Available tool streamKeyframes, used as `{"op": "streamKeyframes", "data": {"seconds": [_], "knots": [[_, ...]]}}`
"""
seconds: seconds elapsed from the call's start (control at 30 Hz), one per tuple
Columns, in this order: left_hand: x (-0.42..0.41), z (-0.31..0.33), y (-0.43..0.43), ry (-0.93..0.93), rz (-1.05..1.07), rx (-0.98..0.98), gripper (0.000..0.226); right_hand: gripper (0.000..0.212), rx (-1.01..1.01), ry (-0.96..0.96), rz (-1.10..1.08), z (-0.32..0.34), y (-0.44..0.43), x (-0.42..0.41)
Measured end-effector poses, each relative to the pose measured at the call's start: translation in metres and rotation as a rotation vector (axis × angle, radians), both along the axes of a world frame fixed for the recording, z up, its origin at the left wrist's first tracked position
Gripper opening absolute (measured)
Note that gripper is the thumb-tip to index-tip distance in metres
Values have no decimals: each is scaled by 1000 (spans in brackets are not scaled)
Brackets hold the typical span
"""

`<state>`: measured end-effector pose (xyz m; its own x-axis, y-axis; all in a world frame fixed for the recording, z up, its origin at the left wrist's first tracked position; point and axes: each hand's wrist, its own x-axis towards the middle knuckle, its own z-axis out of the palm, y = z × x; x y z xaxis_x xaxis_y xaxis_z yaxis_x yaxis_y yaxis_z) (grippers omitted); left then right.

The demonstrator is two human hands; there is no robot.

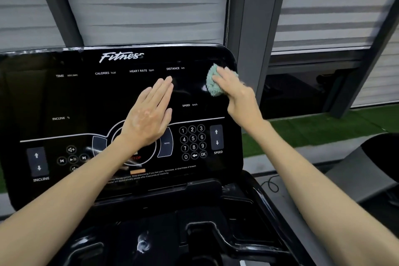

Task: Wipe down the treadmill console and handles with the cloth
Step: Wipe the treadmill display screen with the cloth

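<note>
The black glossy treadmill console (86,97) fills the left and middle of the head view, with its number keypad (192,142) at the lower right. My right hand (235,90) presses a bunched light green cloth (212,84) against the console's upper right corner. My left hand (149,112) lies flat on the middle of the screen, fingers straight and together, holding nothing. Below the console, the black tray and part of a handle (218,235) show at the bottom.
Grey window blinds (151,6) and a grey frame post (250,28) stand behind the console. Green turf (323,127) lies to the right. Another grey machine part (362,170) and a black cable (269,185) sit at the lower right.
</note>
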<state>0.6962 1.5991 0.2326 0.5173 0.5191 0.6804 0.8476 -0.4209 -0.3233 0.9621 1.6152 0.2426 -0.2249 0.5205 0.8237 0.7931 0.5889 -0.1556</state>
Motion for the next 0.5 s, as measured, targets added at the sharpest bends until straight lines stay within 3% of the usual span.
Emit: {"op": "streamKeyframes", "data": {"seconds": [0.13, 0.27, 0.37, 0.5], "knots": [[1, -1, 1, 4, -2, 10, 54, 71, -93, 74, 64, -95, -59, 4], [0, -1, 1, 13, 17, 9, 55, 87, -251, -7, 52, -162, -105, 13], [0, 0, 1, 20, 11, 8, 56, 86, -249, -31, 73, -143, -96, 16], [0, -1, 1, 11, 8, 15, 56, 82, -178, -33, 59, -67, -50, 14]]}}
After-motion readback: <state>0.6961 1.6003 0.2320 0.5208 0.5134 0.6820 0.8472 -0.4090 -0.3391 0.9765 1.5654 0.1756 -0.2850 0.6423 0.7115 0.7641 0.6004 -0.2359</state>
